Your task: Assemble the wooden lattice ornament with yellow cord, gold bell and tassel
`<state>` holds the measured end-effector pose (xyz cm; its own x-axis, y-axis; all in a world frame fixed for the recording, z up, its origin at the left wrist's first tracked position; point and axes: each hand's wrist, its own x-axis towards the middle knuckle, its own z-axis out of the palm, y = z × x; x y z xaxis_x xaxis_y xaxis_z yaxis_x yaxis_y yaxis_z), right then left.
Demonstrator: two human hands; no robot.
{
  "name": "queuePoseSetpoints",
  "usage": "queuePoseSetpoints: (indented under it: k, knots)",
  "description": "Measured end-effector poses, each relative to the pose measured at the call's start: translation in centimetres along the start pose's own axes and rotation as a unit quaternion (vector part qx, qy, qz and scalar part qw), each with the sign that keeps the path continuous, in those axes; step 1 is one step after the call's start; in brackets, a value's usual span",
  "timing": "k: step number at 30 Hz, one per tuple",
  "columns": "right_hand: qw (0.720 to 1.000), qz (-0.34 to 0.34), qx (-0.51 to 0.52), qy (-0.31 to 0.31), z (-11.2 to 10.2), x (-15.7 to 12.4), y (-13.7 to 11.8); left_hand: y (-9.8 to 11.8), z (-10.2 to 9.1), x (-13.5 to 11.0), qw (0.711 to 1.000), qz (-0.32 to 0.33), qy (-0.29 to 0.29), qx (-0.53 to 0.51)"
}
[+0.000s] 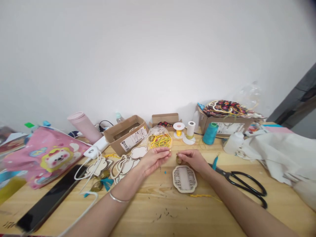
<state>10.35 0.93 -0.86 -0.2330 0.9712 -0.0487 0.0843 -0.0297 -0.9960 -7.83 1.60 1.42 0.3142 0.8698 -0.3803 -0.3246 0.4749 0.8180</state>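
My left hand pinches a small gold bead between thumb and fingertips. My right hand faces it from the right, its fingers closed around a round brass piece. A gap of a few centimetres separates the two hands. Below the right wrist lies a pale wooden lattice frame on the pine table. Behind my hands, a clear bag of yellow cord sits close to the left fingertips. Any thread between my fingers is too fine to tell.
Black-handled scissors lie to the right, with bunched white cloth beyond. Wooden cutouts, a pink pouch and a black phone lie left. Cardboard boxes, thread spools and a teal cone stand behind.
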Motion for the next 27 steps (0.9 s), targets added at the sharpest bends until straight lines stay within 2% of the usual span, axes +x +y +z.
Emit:
queuePoseSetpoints:
  k: [4, 7, 13, 19, 27]
  knots:
    - [0.993, 0.019, -0.015, -0.119, -0.9, -0.5, -0.3, -1.4, 1.8, 0.1, 1.0, -0.002, -0.01, -0.014]
    - [0.989, 0.02, -0.012, -0.144, -1.8, -1.1, 0.0, -2.4, 2.5, 0.7, 1.0, 0.028, -0.003, 0.002]
    - [0.995, -0.05, -0.011, -0.085, -3.0, -1.8, 1.0, -4.1, 2.8, 1.7, 0.996, 0.076, -0.005, 0.051]
    - [0.998, -0.039, -0.044, 0.026, -2.3, -1.6, 1.4, -4.3, 3.4, 0.5, 0.994, 0.067, 0.024, 0.077]
    - [0.971, -0.138, -0.194, 0.028, -2.0, -2.1, 1.6, -4.6, 3.2, 0.4, 0.998, 0.036, 0.047, -0.001]
